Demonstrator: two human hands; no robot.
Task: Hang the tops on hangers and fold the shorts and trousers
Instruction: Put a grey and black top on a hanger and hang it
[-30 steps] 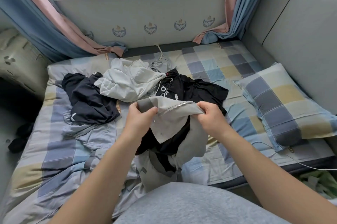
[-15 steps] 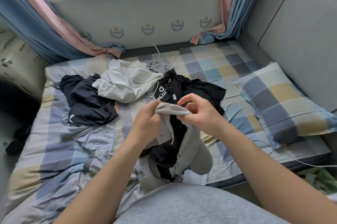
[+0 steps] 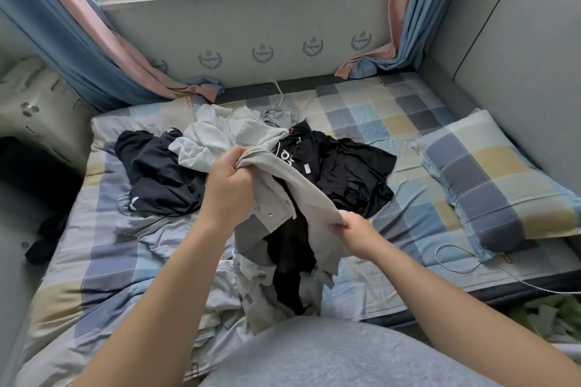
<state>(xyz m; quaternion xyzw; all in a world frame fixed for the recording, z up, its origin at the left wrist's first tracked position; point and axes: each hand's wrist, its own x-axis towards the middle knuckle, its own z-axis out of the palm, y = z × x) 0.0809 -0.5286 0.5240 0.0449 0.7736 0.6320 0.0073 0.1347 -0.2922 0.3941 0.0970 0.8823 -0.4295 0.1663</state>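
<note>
Above the near middle of the checked bed [image 3: 377, 122], one grey zipped garment [image 3: 301, 188] is held up, in front of the pile behind it, with its lower part draped onto rumpled bedding at the near edge. Black cloth [image 3: 289, 248] is hung beneath it; whether it is lining or a separate piece cannot be told. Far pile, listed left to right: dark navy garment [image 3: 157, 175], white top [image 3: 213, 138], black top with white lettering [image 3: 342, 166]. A checked pillow [image 3: 496, 179] is placed at right, with a white cable [image 3: 456, 264] near it. No hanger is seen. Risks, as judged: the black cloth may be dragged along if it is a separate item caught in the folds; zip teeth or snap studs may be snagged when the grey fabric is spread; the edge may be lost from the right-side pinch, since little fabric is taken there. Left hand [image 3: 229, 185]: raised, back turned toward the camera, fingers clenched round the zip edge at the garment's top. Right hand [image 3: 355, 234]: lower, nearer and to the right, thumb and fingers pinched on a grey edge.
</note>
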